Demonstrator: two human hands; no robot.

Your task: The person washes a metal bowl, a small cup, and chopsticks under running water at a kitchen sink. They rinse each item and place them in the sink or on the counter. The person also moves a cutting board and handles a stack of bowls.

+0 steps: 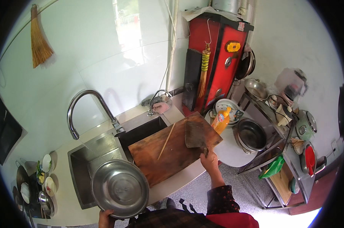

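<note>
My left hand [107, 219] grips the near rim of a stainless steel basin [120, 188], tilted over the sink's front edge. Around the handle of a cleaver [194, 134] my right hand [210, 159] is closed; the broad dark blade lies over the right part of a wooden cutting board [160, 162]. A single chopstick [166, 141] rests slantwise on the board, which spans part of the dark second sink basin. Water runs from the curved chrome faucet [87, 92] into the steel sink [83, 176] behind the metal basin.
Right of the board, an orange squeeze bottle [221, 121] and a black pot [252, 134] stand on a round white table [232, 155]. Bowls [50, 186] and pans sit on the left counter. A metal rack [270, 196] stands at the right, a red cabinet [212, 62] behind.
</note>
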